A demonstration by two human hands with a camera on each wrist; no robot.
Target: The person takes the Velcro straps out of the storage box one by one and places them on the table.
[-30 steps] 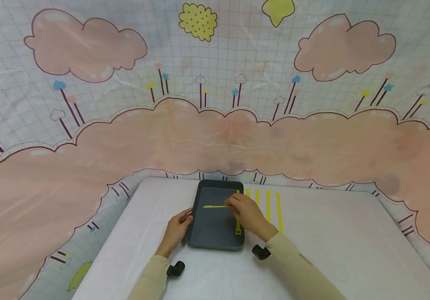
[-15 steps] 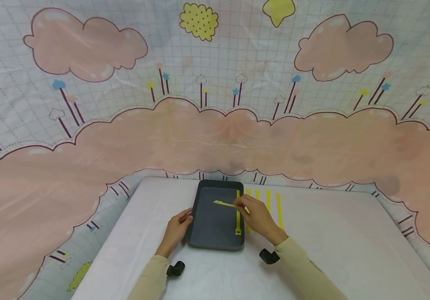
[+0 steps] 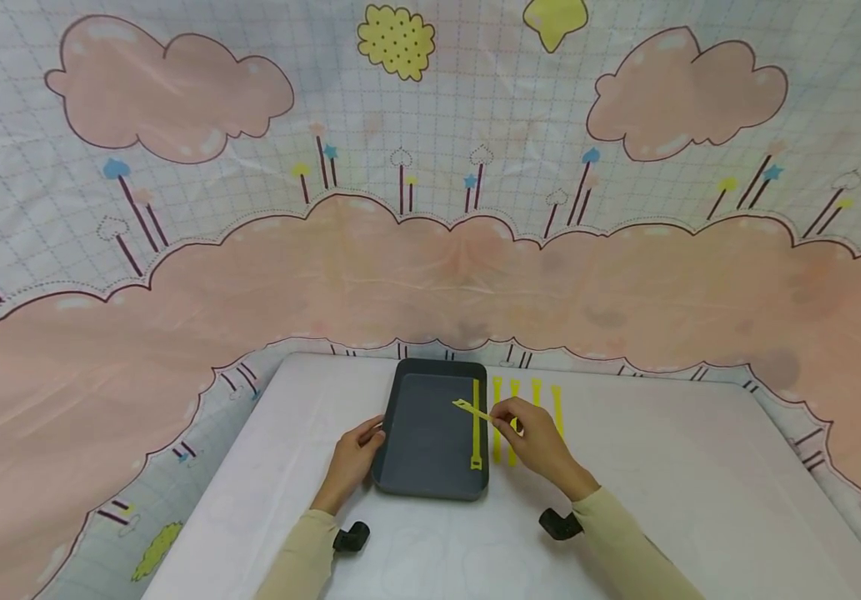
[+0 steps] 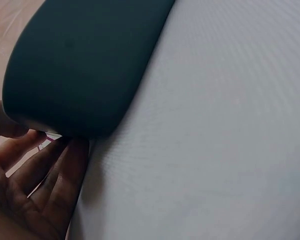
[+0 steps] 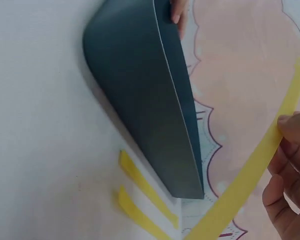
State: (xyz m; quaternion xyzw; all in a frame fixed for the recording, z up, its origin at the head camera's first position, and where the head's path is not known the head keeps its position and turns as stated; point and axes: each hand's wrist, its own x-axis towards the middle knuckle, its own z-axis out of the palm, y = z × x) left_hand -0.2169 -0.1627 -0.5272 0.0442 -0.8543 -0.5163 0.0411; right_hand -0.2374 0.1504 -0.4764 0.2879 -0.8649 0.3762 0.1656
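My left hand [image 3: 353, 458] holds the left side of a dark grey rectangular tray [image 3: 422, 467]. In the left wrist view its fingers [image 4: 72, 170] meet the tray's outer wall, with the thumb near the rim. My right hand [image 3: 538, 437] is raised just past the tray's right rim. Between thumb and fingers it pinches a yellow hook-and-loop cable tie [image 5: 255, 175], whose slotted head points left over the tray. Another yellow cable tie [image 3: 477, 442] lies lengthwise inside the tray along its right wall.
Several yellow cable ties [image 3: 558, 404] lie side by side on the white table [image 3: 700, 483], right of the tray and partly behind my right hand. A patterned cloth [image 3: 430, 275] with pink clouds hangs behind the table.
My right hand has moved right with its cable tie, from over the tray to beyond its right rim, and the tie now slants. The left hand and tray have stayed put.
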